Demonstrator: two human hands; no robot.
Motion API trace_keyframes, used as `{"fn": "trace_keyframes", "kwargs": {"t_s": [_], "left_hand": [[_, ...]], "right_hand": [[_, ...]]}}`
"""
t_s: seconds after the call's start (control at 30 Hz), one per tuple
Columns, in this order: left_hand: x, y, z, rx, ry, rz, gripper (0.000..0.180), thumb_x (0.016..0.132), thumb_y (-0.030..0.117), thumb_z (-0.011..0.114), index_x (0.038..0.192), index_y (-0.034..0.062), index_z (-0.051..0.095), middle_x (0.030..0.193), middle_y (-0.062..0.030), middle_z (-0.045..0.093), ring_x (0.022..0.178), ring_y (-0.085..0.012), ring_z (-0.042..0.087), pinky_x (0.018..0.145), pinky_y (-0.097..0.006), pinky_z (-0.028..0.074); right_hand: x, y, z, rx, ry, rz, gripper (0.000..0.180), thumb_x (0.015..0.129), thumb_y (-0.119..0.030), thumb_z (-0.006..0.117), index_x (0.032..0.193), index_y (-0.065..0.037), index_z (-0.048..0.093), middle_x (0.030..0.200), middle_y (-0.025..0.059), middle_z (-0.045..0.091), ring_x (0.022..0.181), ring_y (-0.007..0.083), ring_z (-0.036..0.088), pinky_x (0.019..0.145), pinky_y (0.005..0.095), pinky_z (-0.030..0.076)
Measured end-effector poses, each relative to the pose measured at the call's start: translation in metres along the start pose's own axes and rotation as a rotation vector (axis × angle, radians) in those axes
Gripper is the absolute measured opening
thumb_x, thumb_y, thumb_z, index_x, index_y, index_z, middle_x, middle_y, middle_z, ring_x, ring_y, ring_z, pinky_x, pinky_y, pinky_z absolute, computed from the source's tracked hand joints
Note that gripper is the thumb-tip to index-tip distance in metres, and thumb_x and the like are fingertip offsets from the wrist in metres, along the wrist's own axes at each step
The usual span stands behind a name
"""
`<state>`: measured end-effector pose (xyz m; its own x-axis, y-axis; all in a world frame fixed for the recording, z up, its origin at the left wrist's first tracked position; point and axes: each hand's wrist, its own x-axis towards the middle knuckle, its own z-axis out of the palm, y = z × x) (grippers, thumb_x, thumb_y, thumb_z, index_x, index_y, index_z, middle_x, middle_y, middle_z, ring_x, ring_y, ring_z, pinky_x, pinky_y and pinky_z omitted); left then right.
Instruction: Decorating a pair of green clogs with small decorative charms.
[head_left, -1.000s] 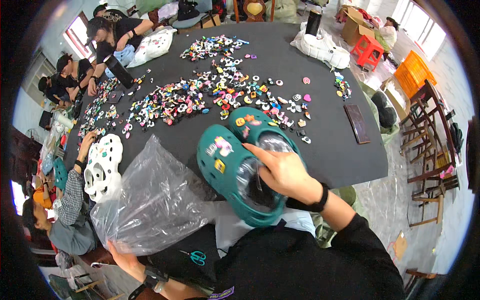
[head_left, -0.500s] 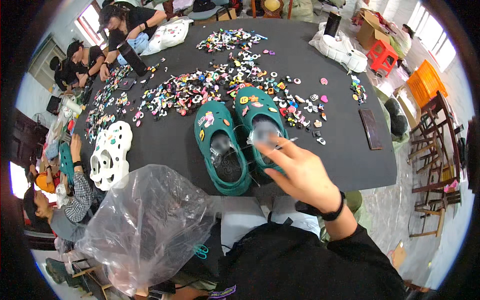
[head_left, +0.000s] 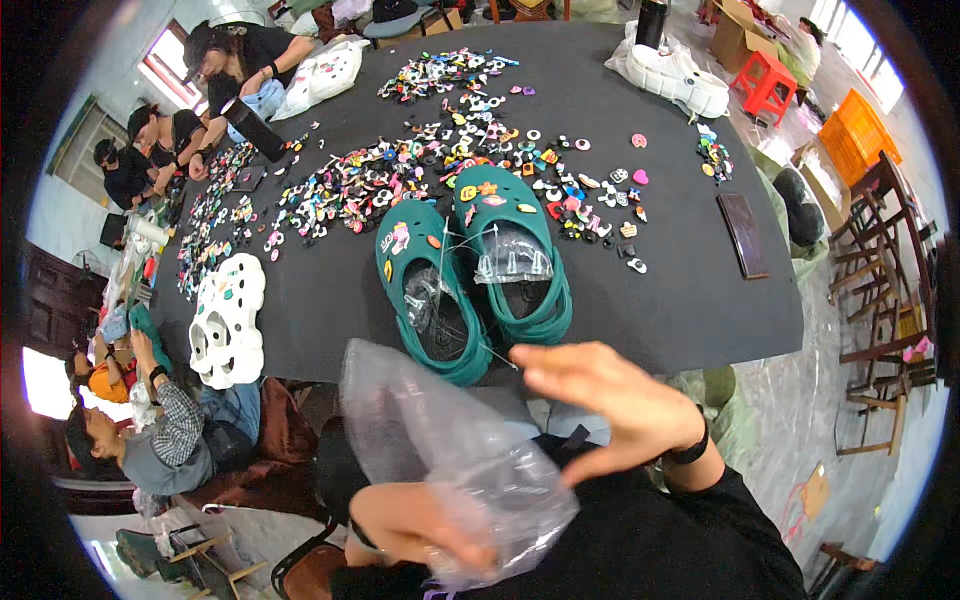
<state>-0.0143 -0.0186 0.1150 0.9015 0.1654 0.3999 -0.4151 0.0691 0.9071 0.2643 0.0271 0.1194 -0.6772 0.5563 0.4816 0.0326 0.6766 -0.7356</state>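
Clear plastic bag (head_left: 455, 455) in left hand (head_left: 420, 525)

A clear plastic bag (head_left: 455, 460), crumpled and glossy, sits low in the view just off the near edge of the black tabletop (head_left: 690, 300), bunched in the grip of the left hand (head_left: 425, 530) with the right hand (head_left: 610, 405) open beside its upper edge. Smaller clear plastic wrappers (head_left: 512, 258) lie tucked in the openings of the two green clogs (head_left: 470, 270) on the tabletop. At the far right corner of the room stands an open brown cardboard box (head_left: 738, 28).
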Motion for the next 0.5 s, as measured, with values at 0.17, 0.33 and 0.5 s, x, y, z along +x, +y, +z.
{"fn": "trace_keyframes", "kwargs": {"t_s": [0.17,0.33,0.5], "left_hand": [[0.037,0.028,0.018,0.263,0.231,-0.114,0.035,0.08,0.0,0.063,0.115,0.0033,0.063,0.113,-0.0147,0.063,0.103,-0.0318,0.062,0.09,-0.04,0.048],[0.031,0.035,0.026,1.173,0.817,-0.117,0.028,0.067,0.006,0.074,0.093,0.0018,0.067,0.088,-0.0143,0.067,0.076,-0.0267,0.066,0.067,-0.031,0.052],[-0.012,0.028,0.026,1.077,1.477,0.242,0.069,0.073,0.007,0.071,0.133,-0.0041,0.039,0.115,-0.0275,0.055,0.075,-0.0229,0.062,0.071,-0.032,0.051]], "right_hand": [[0.0,0.005,0.075,0.434,-0.155,-0.027,0.091,0.072,-0.035,0.078,0.143,-0.005,0.03,0.148,0.0207,0.03,0.135,0.0376,0.031,0.108,0.0446,0.028],[-0.004,0.033,0.107,0.572,-0.292,0.011,0.046,0.084,-0.024,0.065,0.123,-0.004,0.053,0.121,0.0164,0.056,0.115,0.0339,0.051,0.099,0.0426,0.038],[0.002,0.024,0.087,0.74,-0.161,0.256,0.026,0.092,-0.019,0.056,0.109,-0.001,0.059,0.093,0.0116,0.065,0.087,0.0196,0.062,0.077,0.0347,0.048]]}}
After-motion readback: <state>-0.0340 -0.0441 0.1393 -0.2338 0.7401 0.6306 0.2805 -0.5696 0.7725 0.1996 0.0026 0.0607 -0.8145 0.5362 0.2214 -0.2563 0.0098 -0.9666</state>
